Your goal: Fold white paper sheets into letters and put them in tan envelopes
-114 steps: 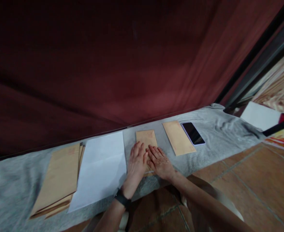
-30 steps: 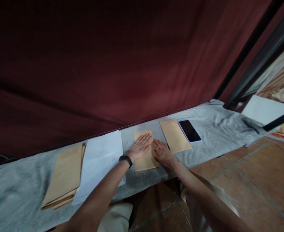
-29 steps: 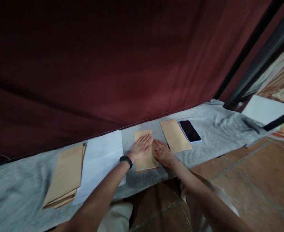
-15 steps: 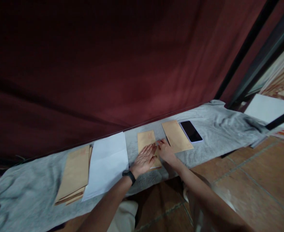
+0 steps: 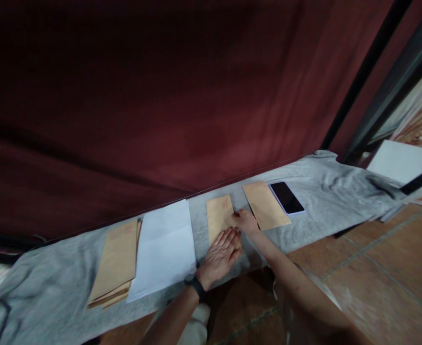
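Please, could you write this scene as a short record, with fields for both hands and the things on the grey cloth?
Left hand: flat on the near part of the middle envelope
Right hand: curled at this envelope's right edge; grip unclear
Left of envelope: white paper, then stack of brown envelopes
Right of envelope: another envelope, then phone
Left wrist: black wristband
Surface: grey cloth
Behind: dark red drape

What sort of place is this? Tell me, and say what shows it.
Likely a makeshift indoor workspace, though home or shop is unclear: gray cloth covers a narrow surface, dark red fabric hangs behind it, and brownish floor tiles show below.
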A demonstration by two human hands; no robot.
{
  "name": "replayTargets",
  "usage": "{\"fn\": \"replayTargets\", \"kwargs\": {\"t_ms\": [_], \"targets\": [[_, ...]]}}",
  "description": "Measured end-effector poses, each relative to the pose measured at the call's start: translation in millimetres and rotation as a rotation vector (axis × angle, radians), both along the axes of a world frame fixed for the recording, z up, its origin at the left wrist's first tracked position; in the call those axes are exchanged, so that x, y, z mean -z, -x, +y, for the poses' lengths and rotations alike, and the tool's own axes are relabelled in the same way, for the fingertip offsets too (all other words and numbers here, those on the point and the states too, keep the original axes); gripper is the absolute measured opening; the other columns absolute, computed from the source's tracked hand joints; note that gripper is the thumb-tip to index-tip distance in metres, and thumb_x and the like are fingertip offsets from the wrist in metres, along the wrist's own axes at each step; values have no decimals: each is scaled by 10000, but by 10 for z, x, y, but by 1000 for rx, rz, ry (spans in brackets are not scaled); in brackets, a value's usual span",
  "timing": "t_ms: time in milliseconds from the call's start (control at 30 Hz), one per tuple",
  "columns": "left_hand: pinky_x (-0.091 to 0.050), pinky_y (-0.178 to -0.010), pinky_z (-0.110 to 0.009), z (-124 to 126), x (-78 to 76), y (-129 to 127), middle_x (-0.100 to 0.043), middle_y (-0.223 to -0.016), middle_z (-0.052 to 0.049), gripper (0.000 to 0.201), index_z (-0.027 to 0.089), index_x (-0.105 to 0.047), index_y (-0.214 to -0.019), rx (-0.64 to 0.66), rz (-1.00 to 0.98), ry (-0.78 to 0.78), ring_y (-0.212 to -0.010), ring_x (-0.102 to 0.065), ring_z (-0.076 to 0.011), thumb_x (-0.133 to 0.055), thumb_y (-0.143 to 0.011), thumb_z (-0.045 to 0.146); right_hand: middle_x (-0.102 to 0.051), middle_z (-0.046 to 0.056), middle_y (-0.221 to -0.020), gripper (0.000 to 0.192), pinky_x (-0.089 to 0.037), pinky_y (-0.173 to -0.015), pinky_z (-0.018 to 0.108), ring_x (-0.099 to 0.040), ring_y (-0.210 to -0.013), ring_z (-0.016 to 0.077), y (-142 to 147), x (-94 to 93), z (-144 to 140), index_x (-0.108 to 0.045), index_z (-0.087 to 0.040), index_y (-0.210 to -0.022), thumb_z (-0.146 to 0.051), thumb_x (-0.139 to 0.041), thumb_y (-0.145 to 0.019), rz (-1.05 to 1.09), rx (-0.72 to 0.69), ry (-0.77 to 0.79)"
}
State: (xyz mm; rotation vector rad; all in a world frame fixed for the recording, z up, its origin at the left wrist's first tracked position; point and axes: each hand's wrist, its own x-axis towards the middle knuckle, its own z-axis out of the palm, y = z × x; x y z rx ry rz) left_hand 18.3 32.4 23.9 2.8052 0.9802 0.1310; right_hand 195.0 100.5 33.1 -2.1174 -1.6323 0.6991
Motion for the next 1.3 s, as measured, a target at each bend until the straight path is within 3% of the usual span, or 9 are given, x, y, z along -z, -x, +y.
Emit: {"fn": "replayTargets", "kwargs": {"t_ms": [167, 300, 467, 600, 767, 1133, 1300], "targets": [[-209, -1260, -435, -15, -11, -31, -274, -1640, -49, 580, 227, -250, -1567, -22, -31, 91, -1520, -212, -177, -267, -1044, 477, -759, 105, -997, 241, -468, -728, 225, -709, -909, 187, -1, -3, 45, -723, -139, -1024, -243, -521, -945, 9, -31, -25], [-295, -1230, -347, 245, -100, 19, -400, -1584, -9, 532, 249, -394, -1512, -39, -137, 188, -1474, -323, -119, -176, -1060, 425, -761, 96, -1006, 220, -473, -730, 221, -710, -913, 185, -15, 4, 74, -710, -148, -1022, -272, -540, -957, -1, -50, -49], [-269, -1239, -425, 792, -112, 124, -296, -1631, -85, 602, 169, -247, -1571, -225, -140, -14, -1515, -231, -193, -208, -1045, 461, -753, 112, -1022, 222, -486, -750, 236, -717, -929, 195, 17, 18, 99, -697, -153, -1044, -267, -516, -985, -27, -59, -78], [-239, -1241, -466, 977, 22, 118, -318, -1620, -103, 606, 161, -271, -1564, -278, -15, -75, -1519, -221, -237, -251, -1035, 457, -741, 136, -1044, 207, -486, -780, 245, -712, -958, 204, 33, 15, 93, -690, -148, -1059, -239, -521, -982, -53, -57, -82], [-171, -1261, -446, 836, 111, 60, -296, -1633, -62, 587, 193, -281, -1563, -175, 6, -76, -1524, -205, -209, -255, -1037, 451, -728, 109, -1046, 227, -468, -789, 217, -693, -948, 169, -1, -23, 44, -686, -152, -1060, -170, -473, -982, -47, -93, -96], [-172, -1260, -444, 398, 10, 71, -374, -1599, -42, 541, 225, -347, -1535, -29, -4, 4, -1524, -201, -184, -258, -1047, 440, -692, 104, -1130, 268, -455, -898, 239, -638, -1057, 179, -8, -50, -70, -699, -165, -1082, -91, -477, -950, -20, -225, -154], [-176, -1262, -442, 197, -7, 108, -366, -1601, -50, 568, 219, -338, -1539, -1, -20, 28, -1525, -197, -190, -306, -1036, 481, -707, 74, -1095, 285, -465, -885, 227, -658, -994, 159, -42, -62, -157, -719, -179, -1065, -69, -496, -925, 18, -338, -164]]}}
